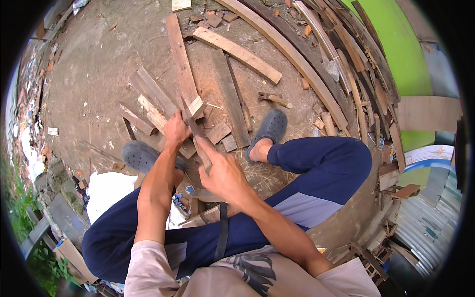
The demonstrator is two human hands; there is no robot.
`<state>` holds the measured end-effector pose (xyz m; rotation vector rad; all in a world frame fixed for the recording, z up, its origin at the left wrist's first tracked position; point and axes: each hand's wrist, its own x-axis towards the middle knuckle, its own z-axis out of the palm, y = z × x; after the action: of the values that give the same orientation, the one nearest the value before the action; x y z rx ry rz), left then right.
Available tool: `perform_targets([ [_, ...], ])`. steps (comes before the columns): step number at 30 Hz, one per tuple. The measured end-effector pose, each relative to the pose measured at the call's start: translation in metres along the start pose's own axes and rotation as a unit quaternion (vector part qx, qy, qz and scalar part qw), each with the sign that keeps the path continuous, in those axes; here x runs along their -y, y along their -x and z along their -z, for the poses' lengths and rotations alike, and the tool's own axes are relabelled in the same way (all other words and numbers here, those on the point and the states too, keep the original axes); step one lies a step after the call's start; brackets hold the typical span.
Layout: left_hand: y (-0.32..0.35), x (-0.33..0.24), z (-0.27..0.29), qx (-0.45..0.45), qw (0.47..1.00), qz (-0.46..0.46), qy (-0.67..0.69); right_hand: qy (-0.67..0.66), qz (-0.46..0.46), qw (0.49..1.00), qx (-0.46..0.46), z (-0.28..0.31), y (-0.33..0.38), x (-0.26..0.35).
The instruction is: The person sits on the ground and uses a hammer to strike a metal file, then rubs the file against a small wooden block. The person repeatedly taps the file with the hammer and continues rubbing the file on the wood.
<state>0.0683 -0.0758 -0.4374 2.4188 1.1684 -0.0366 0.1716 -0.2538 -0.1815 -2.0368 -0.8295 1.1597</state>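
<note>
I sit low on bare ground with my knees spread, in dark blue trousers and grey clogs. My left hand [175,129] is closed on the upper part of a narrow wooden stick [192,122] that stands tilted between my feet. My right hand [222,174] is closed on a long dark blade [199,144], probably a machete, laid against the stick just below my left hand. Several short split pieces of wood [148,116] lie on the ground right behind the stick.
Long planks [228,96] and curved boards [292,52] lie ahead and to the right. A hammer [274,99] rests by my right clog [269,126]. My left clog [141,156] is at left. A green wall [403,47] and corrugated sheets [425,222] stand on the right.
</note>
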Motion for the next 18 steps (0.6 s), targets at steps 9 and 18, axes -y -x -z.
perform_targets([
  [9, -0.001, 0.010, -0.005, 0.007, 1.000, -0.009, -0.006, -0.022, -0.010, 1.000, -0.019, -0.018, -0.042, -0.019],
  [18, 0.001, 0.006, -0.006, 0.034, 0.999, -0.001, -0.014, -0.035, -0.026, 0.999, 0.009, -0.010, -0.049, -0.019],
])
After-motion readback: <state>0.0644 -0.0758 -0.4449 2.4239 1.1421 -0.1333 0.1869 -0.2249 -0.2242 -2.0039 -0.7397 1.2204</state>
